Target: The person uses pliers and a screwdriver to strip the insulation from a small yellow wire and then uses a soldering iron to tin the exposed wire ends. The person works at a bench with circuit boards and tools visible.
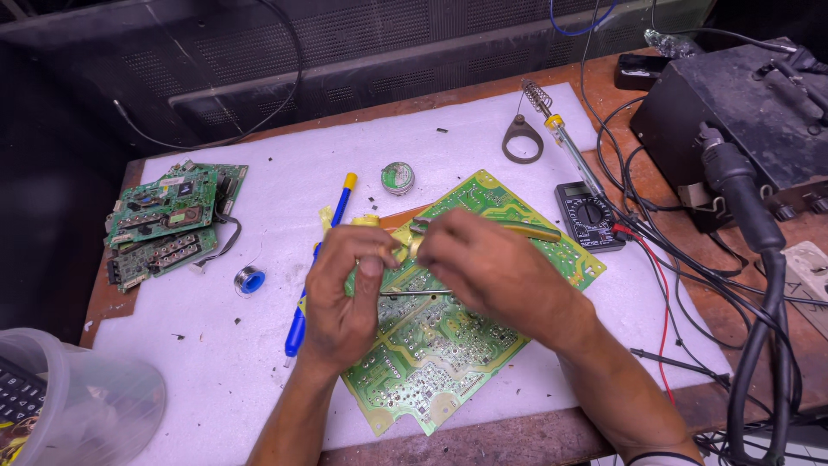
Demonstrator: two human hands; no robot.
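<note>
Head view: large green circuit board (pixel 448 345) lies tilted at centre of white foam mat (pixel 259 371), near mat's front edge. Left hand (pixel 345 293) and right hand (pixel 483 267) meet above board, fingers pinched together on small yellow part (pixel 405 246). Blue-handled tool (pixel 297 324) just left of board. Bare mat between; smaller boards (pixel 164 224) stacked at far-left edge. Round green tin (pixel 398 177) behind. Black multimeter (pixel 588 214) at right edge.

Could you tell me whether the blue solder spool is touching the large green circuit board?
Apart: the head view shows bare white mat between the blue solder spool and the large green circuit board.
</note>
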